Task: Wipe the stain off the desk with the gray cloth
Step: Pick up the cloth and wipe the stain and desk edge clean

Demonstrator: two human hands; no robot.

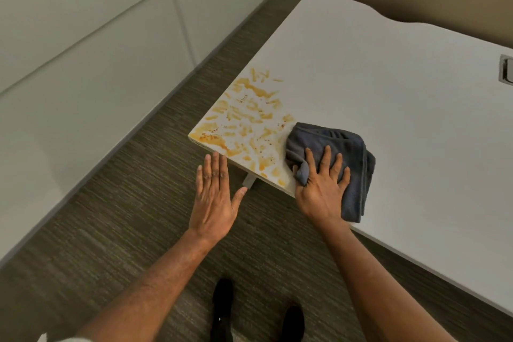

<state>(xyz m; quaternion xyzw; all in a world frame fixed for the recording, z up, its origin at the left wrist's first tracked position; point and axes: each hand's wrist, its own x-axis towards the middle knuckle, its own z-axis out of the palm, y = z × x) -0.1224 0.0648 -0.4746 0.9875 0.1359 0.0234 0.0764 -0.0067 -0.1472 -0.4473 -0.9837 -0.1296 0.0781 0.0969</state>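
An orange-yellow smeared stain covers the near left corner of the white desk. A folded gray cloth lies on the desk just right of the stain, touching its edge. My right hand presses flat on the cloth near the desk's front edge, fingers spread, thumb tucked into a fold. My left hand hovers open beside the desk corner, off the surface, fingertips close to the edge, holding nothing.
Grey-brown carpet runs below and left of the desk. A pale panelled wall stands to the left. A metal cable grommet sits at the desk's right. A desk leg shows under the corner. Black shoes stand below.
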